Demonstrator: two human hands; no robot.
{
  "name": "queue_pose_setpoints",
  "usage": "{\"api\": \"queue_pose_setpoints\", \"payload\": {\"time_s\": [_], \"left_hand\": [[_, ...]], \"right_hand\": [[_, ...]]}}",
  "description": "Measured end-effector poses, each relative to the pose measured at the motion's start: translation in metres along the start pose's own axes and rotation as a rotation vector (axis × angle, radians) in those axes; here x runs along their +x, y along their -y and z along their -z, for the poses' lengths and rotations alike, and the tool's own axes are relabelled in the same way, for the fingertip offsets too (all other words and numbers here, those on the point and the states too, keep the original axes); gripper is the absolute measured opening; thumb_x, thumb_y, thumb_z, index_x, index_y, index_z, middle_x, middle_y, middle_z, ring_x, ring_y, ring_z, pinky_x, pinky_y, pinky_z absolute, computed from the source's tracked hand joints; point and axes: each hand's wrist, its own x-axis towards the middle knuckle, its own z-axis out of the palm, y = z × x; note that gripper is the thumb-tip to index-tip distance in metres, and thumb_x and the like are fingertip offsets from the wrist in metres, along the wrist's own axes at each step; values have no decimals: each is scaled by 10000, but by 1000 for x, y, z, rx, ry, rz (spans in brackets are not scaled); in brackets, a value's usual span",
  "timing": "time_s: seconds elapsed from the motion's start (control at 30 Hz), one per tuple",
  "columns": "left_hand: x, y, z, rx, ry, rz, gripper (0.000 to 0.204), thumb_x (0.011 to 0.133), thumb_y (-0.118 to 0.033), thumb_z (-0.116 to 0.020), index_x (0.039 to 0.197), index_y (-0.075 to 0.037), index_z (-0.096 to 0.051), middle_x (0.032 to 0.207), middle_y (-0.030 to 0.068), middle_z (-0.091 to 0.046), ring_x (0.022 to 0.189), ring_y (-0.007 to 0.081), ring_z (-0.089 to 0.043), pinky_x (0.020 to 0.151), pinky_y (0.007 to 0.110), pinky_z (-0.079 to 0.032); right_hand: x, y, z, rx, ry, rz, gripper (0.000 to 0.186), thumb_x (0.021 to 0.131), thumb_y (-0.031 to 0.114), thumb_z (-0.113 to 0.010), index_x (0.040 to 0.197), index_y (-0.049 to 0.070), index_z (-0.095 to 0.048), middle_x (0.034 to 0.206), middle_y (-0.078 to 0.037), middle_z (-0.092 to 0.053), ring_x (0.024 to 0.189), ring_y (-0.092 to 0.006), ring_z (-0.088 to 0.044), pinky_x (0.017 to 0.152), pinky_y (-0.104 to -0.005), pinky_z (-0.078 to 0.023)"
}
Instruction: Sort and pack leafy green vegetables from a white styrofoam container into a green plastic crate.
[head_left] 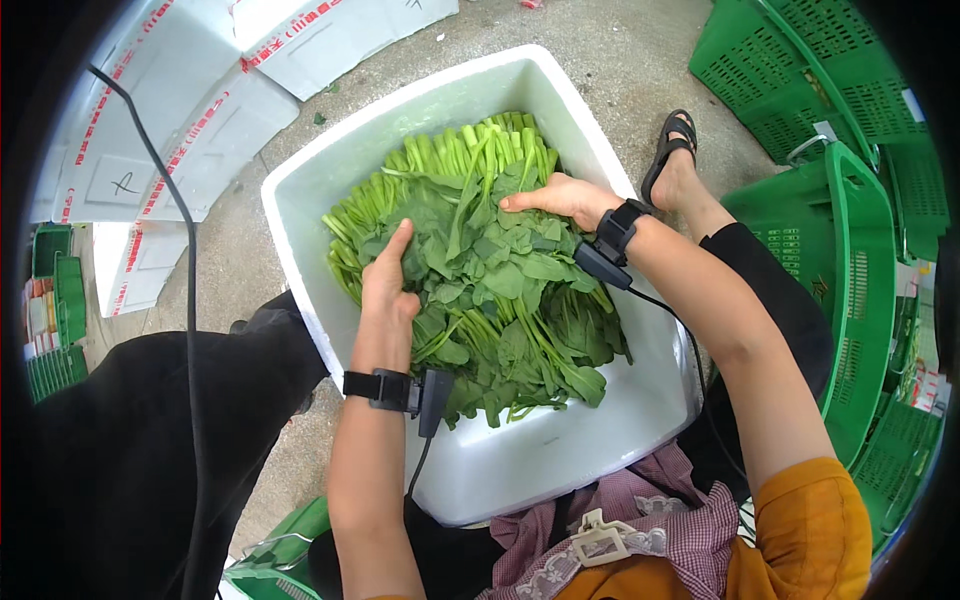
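Observation:
A deep white foam box [545,450] stands between my legs. Leafy greens [490,265] are heaped inside it, their pale cut stalks packed along the far and left walls, with broad leaves toward me. My left hand [386,280] grips the left side of the upper leaves; its thumb lies on top and its fingers are buried beneath. From the right, my right hand [568,200] holds the same upper bunch near the stalks, thumb over the leaves and fingers hidden under them. Both wrists carry black straps with small devices and cables.
White foam boxes [200,110] are stacked at the far left. Green plastic crates [850,290] crowd the right side, and another green crate [290,550] is at the near left. A black cable [190,290] hangs down the left. A person's sandalled foot [676,165] rests beyond the box's right side.

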Motion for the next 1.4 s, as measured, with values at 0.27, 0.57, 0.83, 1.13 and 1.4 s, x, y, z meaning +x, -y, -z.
{"api": "queue_pose_setpoints", "payload": {"time_s": [0.27,0.57,0.83,1.13,1.4], "left_hand": [[-5,-9,-6,65,-6,167,622,758,-420,-732,1227,-59,-537,1211,137,-573,1129,309,-526,901,585,-417],[-24,-13,-11,58,105,205,382,792,-211,-711,1104,-27,-589,1072,117,-627,915,260,-629,781,434,-525],[-139,-20,-30,80,283,27,340,840,-201,-654,1130,-42,-577,1103,104,-618,958,252,-623,777,441,-536],[-288,-23,-63,75,393,-128,330,835,-237,-673,1100,-58,-590,1096,91,-627,987,272,-592,881,437,-473],[-401,27,-147,57,652,-346,370,856,-173,-644,1174,-10,-547,1151,102,-606,1009,239,-599,876,389,-493]], "right_hand": [[0,1,-26,76,-298,-111,1141,701,519,-750,1368,-156,-117,1397,-299,-287,1252,-332,-388,1043,-363,-326],[-27,-19,-29,349,-94,-15,498,782,202,-734,1169,-50,-549,1081,-130,-632,973,-202,-611,859,-308,-493],[-143,6,-40,525,-51,23,451,800,256,-716,1142,-7,-583,1086,-104,-639,936,-181,-633,813,-329,-529],[-293,53,-13,214,-49,389,444,872,332,-631,1180,14,-587,1130,-89,-625,953,-133,-622,815,-270,-510],[-455,44,36,50,-342,639,675,681,509,-752,1073,-26,-624,1118,-159,-617,1138,-204,-502,968,-312,-363]]}}
